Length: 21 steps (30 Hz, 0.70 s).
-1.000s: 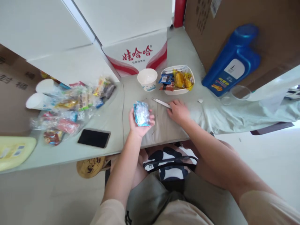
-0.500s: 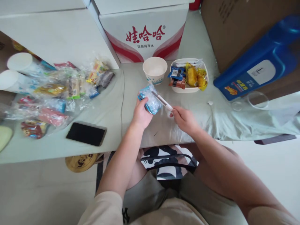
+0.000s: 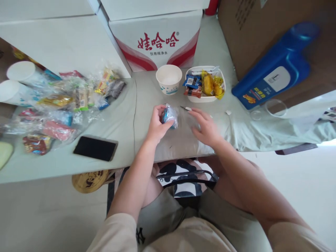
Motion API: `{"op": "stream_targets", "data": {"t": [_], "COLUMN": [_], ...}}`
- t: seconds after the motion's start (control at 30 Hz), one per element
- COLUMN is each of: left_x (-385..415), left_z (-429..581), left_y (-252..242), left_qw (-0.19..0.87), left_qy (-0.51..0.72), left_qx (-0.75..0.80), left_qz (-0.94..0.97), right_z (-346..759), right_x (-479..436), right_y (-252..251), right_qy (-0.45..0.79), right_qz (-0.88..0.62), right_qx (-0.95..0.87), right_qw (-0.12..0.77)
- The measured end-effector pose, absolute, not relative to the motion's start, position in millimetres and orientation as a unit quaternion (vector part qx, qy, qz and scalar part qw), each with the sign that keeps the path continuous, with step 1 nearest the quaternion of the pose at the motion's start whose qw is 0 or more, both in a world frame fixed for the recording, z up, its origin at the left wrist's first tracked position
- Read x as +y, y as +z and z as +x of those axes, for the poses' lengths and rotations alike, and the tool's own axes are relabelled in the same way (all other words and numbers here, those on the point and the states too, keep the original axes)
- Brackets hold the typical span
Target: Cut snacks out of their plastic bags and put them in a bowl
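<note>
My left hand [image 3: 156, 126] is wrapped round a small blue snack packet in crinkled clear plastic [image 3: 171, 117], held just above the cloth. The thumb lies across the packet's near side. My right hand [image 3: 206, 126] is palm down over the cloth, fingers stretched and thumb apart. A utility knife [image 3: 187, 108] shows only its blade end, pointing left from under the right fingertips; the rest is hidden by the hand. Behind the hands stand a white paper bowl [image 3: 169, 79] and a white tub [image 3: 207, 99] with several wrapped snacks in it.
On the left lies a heap of wrapped snacks [image 3: 60, 101], with a black phone [image 3: 95, 148] in front of it. White cartons [image 3: 157, 38] line the back. At right are a large blue bottle [image 3: 274, 66] and a clear cup [image 3: 277, 107].
The knife has left the packet, and my right hand has spread its fingers over it near the cloth. My left hand has turned the packet, so less of it shows.
</note>
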State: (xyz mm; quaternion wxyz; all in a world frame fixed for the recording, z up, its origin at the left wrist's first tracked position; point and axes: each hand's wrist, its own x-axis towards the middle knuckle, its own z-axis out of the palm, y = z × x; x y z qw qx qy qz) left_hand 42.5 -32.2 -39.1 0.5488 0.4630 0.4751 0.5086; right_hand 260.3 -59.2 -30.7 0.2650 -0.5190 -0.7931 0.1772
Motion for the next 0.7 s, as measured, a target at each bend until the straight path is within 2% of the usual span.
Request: {"op": "stream_targets", "data": {"t": [0.17,0.27,0.4,0.5,0.6,0.7], "left_x": [-36,-31,-24,-26,-29,-27], "left_z": [38,29,10,6,19,33], "left_y": [-32,-41,-51,-48,-42,-41], "left_qw": [0.548,0.472,0.34,0.265,0.258,0.297], "left_qy": [0.436,0.422,0.451,0.46,0.404,0.371], "left_qx": [0.467,0.502,0.592,0.583,0.509,0.53], "left_qz": [0.54,0.589,0.575,0.615,0.715,0.702], "right_z": [239,240,259,272,272,264], "right_x": [-60,-57,-55,-58,-61,-64], "right_y": [-35,-34,-33,-34,-32,-28], "right_qy": [0.213,0.208,0.152,0.125,0.147,0.161], "right_qz": [-0.471,-0.493,-0.534,-0.578,-0.544,-0.525], "right_qx": [-0.823,-0.816,-0.792,-0.761,-0.782,-0.801], "right_qw": [0.235,0.219,0.254,0.266,0.268,0.239]}}
